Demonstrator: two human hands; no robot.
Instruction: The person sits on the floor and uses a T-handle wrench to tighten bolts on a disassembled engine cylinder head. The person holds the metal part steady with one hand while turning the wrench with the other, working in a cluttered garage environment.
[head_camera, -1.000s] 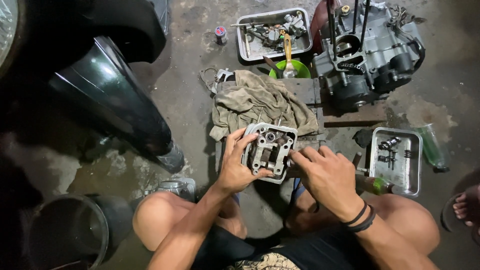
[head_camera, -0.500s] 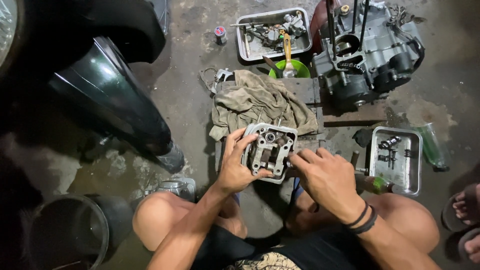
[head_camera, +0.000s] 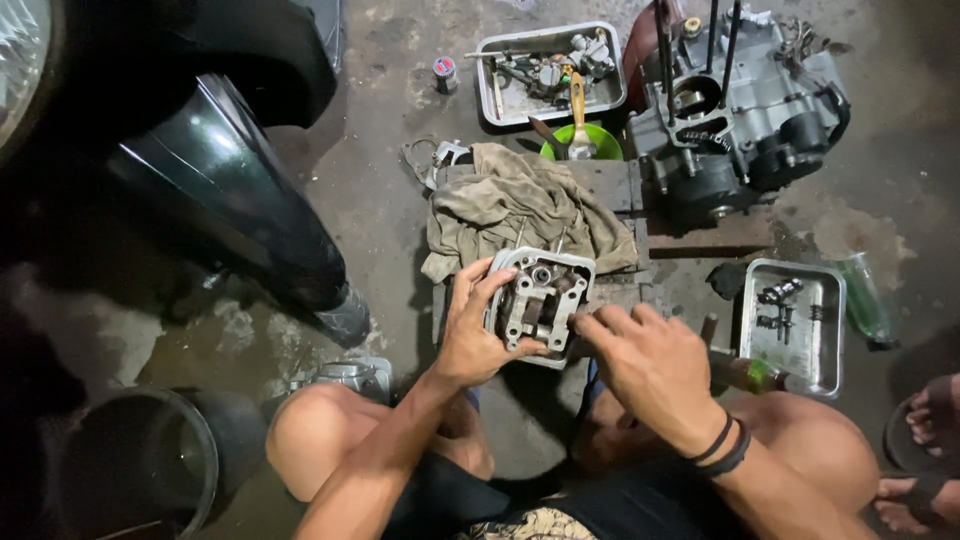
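The left hand (head_camera: 470, 335) clamps the cylinder head (head_camera: 538, 300) just below the rag (head_camera: 520, 205); the right hand (head_camera: 640, 365) pinches its edge. Oily fingers could likely let it slip.

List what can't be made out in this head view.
- Right hand: fingertips hidden against the cylinder head, so what they pinch is unclear.
- Left hand: palm covers the head's left side.
- Small parts in the right metal tray: too small.
- Bucket: inside too dark, cut off by the bottom edge.
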